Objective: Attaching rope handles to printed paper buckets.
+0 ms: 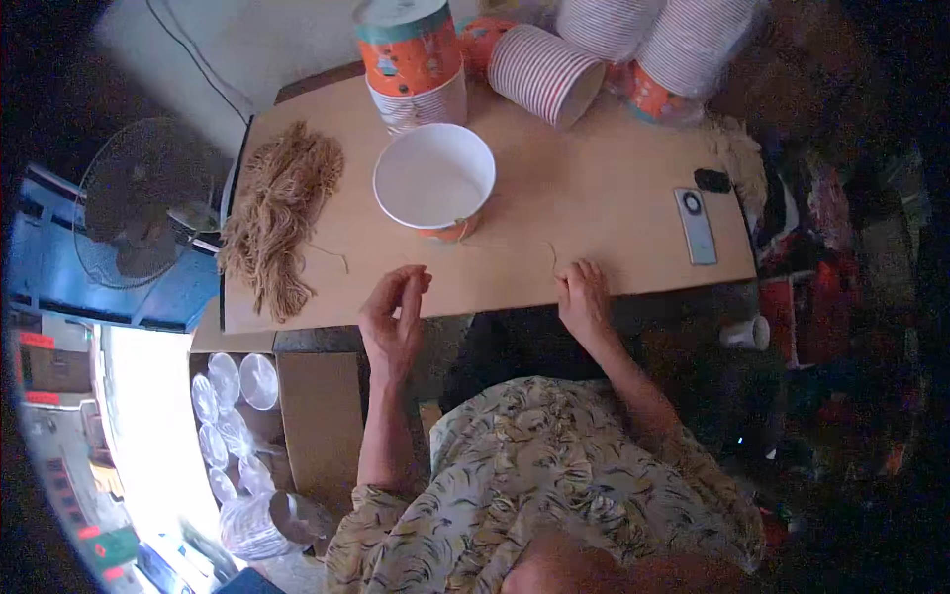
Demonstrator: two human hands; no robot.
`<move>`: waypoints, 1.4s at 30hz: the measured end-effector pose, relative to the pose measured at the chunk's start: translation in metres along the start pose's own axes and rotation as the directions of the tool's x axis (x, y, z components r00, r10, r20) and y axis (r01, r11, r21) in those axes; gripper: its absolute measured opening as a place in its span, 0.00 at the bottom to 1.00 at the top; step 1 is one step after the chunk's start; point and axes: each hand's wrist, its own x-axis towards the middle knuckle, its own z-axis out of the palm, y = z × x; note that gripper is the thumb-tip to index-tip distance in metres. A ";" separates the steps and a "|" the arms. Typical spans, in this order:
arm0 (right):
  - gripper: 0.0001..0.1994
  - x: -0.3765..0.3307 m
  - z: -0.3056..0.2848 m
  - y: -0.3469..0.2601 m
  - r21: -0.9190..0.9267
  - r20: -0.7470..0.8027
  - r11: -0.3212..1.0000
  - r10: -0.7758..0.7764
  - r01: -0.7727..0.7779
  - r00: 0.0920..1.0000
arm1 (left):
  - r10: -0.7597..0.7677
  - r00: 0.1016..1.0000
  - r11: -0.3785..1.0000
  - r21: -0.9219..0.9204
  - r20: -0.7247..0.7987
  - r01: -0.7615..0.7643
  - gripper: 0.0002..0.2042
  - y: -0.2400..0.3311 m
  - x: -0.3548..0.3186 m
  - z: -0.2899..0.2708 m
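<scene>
String (551,255), a thin tan strand, lies on the brown table (614,188) with one end curling up just beyond the fingertips of the right hand (584,297). From there it seems to run sideways toward the white paper cup (435,178), where a bit of it shows at the orange base; so its long axis lies across the table, left to right.

That hand rests flat, fingers together and pressed down, apparently pinning the strand rather than clasping it. The left hand (394,315) hovers with thumb and fingers curled close, pinched; whether any string sits between them I cannot tell.

It looks like the threading or tying stage. The next move calls for a fine pinch on the loose end. A bundle of twine (280,213) lies beyond the left fingers.
</scene>
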 end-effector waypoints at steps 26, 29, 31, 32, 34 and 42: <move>0.14 0.040 -0.224 -0.084 0.964 -0.235 -0.156 -0.115 0.216 0.965 | 0.359 0.915 0.679 0.620 0.186 -0.393 0.12 0.021 0.059 0.037; 0.10 0.045 -0.222 -0.097 0.876 -0.435 0.203 -0.056 0.437 0.899 | 0.238 0.963 0.843 0.466 0.125 -0.268 0.13 0.033 0.082 0.023; 0.08 0.049 -0.222 -0.101 0.824 -0.440 0.331 -0.134 0.459 0.888 | 0.406 0.899 0.811 0.389 0.165 -0.438 0.10 0.009 0.109 0.010; 0.06 0.049 -0.221 -0.102 0.750 -0.440 0.453 -0.202 0.482 0.875 | 0.402 0.895 0.808 0.384 0.195 -0.447 0.05 0.000 0.124 0.008; 0.06 0.047 -0.210 -0.102 0.816 -0.356 0.435 -0.139 0.380 0.924 | 0.443 0.866 0.806 0.320 0.231 -0.498 0.04 -0.010 0.145 0.011; 0.09 0.070 -0.181 -0.106 0.977 0.212 0.016 0.040 -0.213 0.976 | 0.615 0.771 0.736 0.232 0.165 -0.636 0.07 0.048 0.143 0.039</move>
